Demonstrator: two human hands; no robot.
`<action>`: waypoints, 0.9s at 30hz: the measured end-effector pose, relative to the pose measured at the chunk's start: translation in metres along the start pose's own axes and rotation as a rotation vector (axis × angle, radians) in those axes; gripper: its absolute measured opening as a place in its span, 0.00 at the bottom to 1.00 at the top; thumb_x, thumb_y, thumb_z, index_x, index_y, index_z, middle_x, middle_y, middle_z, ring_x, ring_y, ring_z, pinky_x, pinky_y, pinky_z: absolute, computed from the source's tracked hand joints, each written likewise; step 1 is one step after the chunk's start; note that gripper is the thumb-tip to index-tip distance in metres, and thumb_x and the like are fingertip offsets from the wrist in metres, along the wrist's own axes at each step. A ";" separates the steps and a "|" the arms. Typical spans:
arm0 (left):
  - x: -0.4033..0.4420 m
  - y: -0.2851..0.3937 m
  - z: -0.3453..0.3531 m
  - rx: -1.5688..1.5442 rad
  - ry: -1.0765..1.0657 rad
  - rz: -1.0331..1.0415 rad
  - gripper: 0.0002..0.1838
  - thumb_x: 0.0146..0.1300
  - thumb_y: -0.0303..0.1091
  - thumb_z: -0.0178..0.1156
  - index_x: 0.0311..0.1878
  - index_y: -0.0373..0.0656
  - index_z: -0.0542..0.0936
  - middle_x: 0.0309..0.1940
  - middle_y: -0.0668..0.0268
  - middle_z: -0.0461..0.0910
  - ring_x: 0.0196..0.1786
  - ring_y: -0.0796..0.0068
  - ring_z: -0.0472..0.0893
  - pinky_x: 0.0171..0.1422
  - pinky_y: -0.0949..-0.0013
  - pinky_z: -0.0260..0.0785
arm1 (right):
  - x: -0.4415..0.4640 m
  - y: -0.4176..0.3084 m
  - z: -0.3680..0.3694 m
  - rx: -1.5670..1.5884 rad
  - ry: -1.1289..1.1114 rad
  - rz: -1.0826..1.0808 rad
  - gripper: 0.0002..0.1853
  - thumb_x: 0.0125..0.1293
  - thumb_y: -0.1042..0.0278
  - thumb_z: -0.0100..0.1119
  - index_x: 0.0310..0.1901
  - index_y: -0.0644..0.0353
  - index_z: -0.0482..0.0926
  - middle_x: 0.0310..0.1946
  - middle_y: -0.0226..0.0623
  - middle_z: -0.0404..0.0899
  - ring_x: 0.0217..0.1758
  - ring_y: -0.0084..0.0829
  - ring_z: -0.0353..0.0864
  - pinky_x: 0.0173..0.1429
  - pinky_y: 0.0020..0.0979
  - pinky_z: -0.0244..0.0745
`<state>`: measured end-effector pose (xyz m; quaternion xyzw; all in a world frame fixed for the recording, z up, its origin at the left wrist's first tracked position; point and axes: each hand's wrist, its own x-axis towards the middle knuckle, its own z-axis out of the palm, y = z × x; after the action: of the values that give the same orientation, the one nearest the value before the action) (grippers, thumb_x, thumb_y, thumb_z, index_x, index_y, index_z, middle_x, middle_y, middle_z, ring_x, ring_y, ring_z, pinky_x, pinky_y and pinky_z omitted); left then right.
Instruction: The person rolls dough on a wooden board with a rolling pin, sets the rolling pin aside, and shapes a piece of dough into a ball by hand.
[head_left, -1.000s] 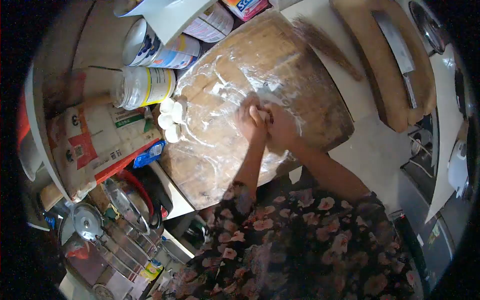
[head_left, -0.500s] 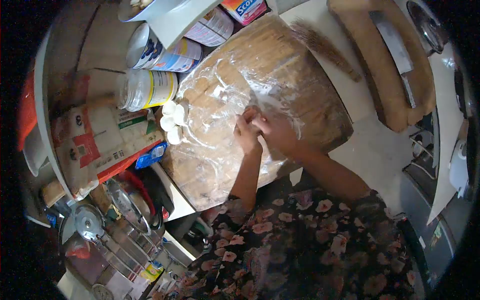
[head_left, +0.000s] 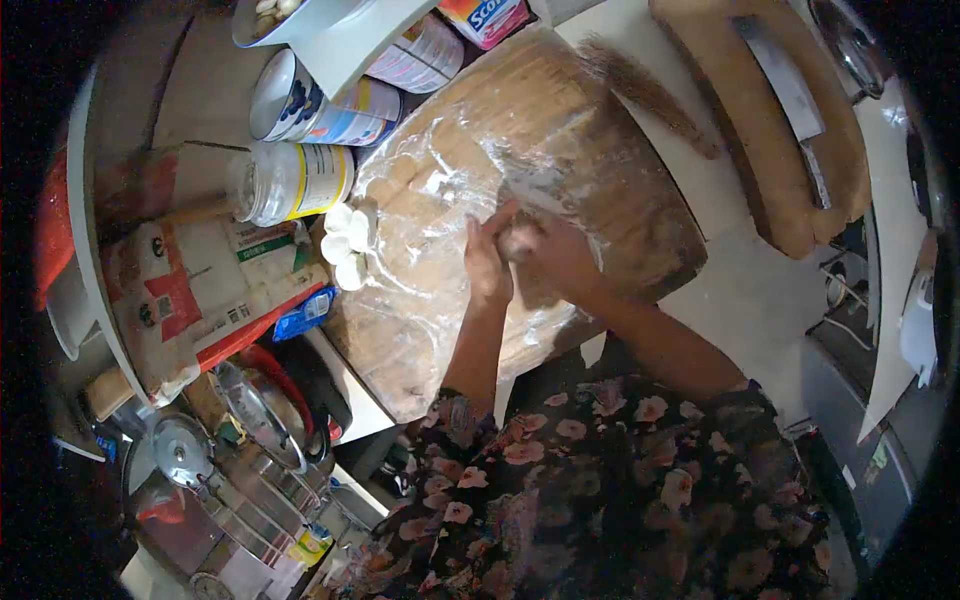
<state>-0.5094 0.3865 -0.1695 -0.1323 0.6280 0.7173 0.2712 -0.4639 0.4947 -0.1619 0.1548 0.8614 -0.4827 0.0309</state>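
Observation:
Both my hands meet over the middle of a floured wooden board (head_left: 430,350). My left hand (head_left: 487,258) has its fingers pointing up and its thumb side turned to the other hand. My right hand (head_left: 562,255), smeared by motion, is curled in against the left one. Something pale and round shows between them, but I cannot make out whether it is dough or part of the hand. Several white, rounded dough pieces (head_left: 347,240) lie grouped at the board's left edge. Loose white flour (head_left: 440,187) is scattered across the board.
A glass jar (head_left: 295,183) and cans (head_left: 345,110) stand along the board's left edge. A flour bag (head_left: 200,285) lies beyond. To the right are a straw brush (head_left: 650,95) and a cleaver (head_left: 785,80) on a thick wooden block (head_left: 760,190).
My hands have shifted against each other. The left fingers, bent before, are straighter now, and the left forearm has moved slightly left. The dough pieces stay in place.

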 end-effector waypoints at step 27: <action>0.046 -0.008 0.015 1.207 0.363 0.850 0.20 0.64 0.44 0.42 0.51 0.40 0.72 0.52 0.50 0.69 0.60 0.51 0.62 0.66 0.52 0.48 | 0.004 0.010 -0.005 0.260 0.077 0.175 0.14 0.53 0.63 0.55 0.39 0.62 0.75 0.31 0.47 0.77 0.34 0.43 0.77 0.39 0.39 0.71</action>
<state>-0.5406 0.4120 -0.1979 0.1763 0.9432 0.2589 -0.1109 -0.4642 0.5051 -0.1682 0.2502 0.7755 -0.5793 0.0193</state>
